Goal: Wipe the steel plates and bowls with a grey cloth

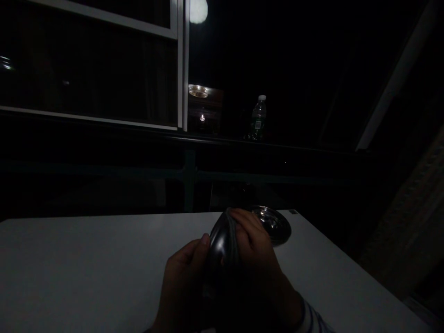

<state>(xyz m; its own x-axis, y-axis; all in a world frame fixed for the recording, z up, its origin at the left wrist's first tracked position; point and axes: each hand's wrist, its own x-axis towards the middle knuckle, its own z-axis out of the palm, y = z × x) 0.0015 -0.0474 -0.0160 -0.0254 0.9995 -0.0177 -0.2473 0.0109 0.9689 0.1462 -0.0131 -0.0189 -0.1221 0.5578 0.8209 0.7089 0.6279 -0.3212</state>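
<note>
The scene is very dark. My left hand (182, 277) holds a shiny metal plate (219, 243) upright by its left edge, thumb on the rim. My right hand (255, 249) presses a grey cloth (233, 231) against the plate's right side, fingers curled over it. Both hands hover above a white table (86, 263), near its far edge. A second metal plate (277, 224) lies flat on the table just behind my right hand.
A plastic water bottle (258, 118) stands on a dark ledge beyond the table. A white-framed window (180, 64) fills the upper left, with a small lit wooden box (204, 108) beside it. The table's right edge runs diagonally toward the lower right.
</note>
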